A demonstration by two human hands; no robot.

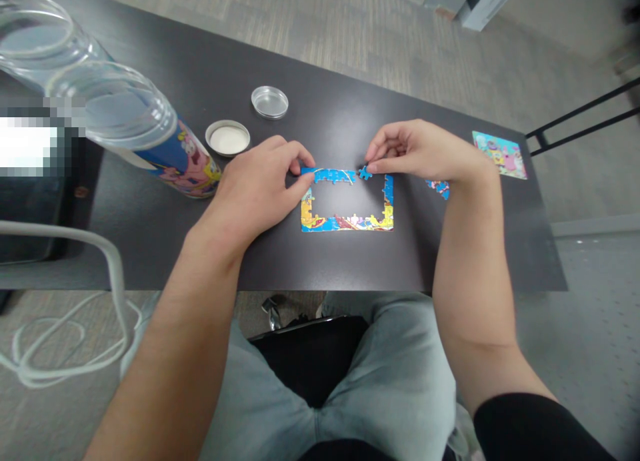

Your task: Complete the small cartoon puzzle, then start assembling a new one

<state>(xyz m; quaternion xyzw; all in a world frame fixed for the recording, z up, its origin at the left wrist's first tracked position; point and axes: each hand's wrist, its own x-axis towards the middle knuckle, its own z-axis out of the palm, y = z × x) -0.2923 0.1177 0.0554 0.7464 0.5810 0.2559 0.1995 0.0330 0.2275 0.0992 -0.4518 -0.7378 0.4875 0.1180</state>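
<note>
A jigsaw puzzle border lies on the dark table, joined as a rectangle with a bare middle and a gap at the top right. My left hand has its thumb and index finger around the border's top left corner. Between the thumb and fingertips of my right hand is a blue puzzle piece, close to the gap in the top edge. Whether this piece touches the border I cannot tell. More loose puzzle pieces lie beside my right wrist, partly hidden by it.
Two clear containers stand at the left, the nearer container with a cartoon label. Two round metal lids lie behind my left hand. A colourful picture card is near the table's right end. A white cable hangs at the left.
</note>
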